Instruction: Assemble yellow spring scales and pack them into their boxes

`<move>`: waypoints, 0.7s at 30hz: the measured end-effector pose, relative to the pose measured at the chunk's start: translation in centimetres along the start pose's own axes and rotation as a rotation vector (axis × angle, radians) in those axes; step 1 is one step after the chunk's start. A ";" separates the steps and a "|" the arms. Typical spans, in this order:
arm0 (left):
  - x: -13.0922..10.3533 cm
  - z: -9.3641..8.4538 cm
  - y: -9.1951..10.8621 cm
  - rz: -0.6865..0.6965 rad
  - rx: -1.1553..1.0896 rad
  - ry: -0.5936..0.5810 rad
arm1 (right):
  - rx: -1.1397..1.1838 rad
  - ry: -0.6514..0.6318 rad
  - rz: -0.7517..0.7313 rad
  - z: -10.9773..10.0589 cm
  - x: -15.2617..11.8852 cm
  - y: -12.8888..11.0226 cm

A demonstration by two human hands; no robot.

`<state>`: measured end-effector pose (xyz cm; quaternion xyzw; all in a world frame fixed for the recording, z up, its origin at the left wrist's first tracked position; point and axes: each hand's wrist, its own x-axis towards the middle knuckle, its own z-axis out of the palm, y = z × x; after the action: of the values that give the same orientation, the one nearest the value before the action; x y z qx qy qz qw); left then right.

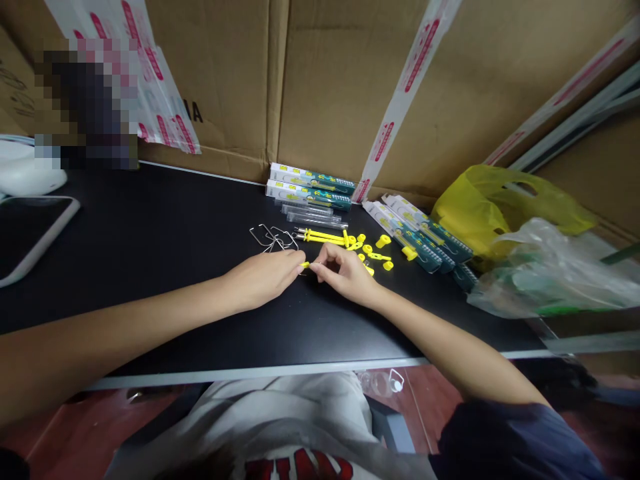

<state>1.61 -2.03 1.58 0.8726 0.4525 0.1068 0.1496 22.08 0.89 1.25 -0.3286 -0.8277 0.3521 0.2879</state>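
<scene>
Over the black table, my left hand [267,277] pinches a small yellow plastic piece [305,265], mostly hidden by the fingers. My right hand [349,272] meets it from the right, thumb and fingertips pressed together at the piece's end; whatever they grip is too small to make out. Behind my left fingers lie several bent metal wire hooks [265,235]. Yellow rods with metal ends [325,237] lie just beyond my hands. Loose yellow caps and small parts [383,241] are scattered to the right of them.
Clear plastic tubes [317,222] lie before two printed boxes [310,193]. More boxes [415,237] rest at the right, near a yellow plastic bag [500,200] and a clear bag [555,267]. Large cardboard [340,87] stands behind the table. A white-edged device [37,230] is at the left.
</scene>
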 end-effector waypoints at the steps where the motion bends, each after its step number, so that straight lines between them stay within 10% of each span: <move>1: 0.0 0.0 0.1 -0.008 0.011 -0.013 | -0.001 -0.001 0.003 0.0 0.0 0.0; 21: 0.0 0.7 0.2 -0.012 0.156 -0.013 | -0.150 -0.101 -0.055 -0.9 0.2 -0.5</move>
<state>1.94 -2.25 0.98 0.8797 0.4636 0.0645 0.0845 22.43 1.14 2.23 -0.3081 -0.8739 0.2974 0.2301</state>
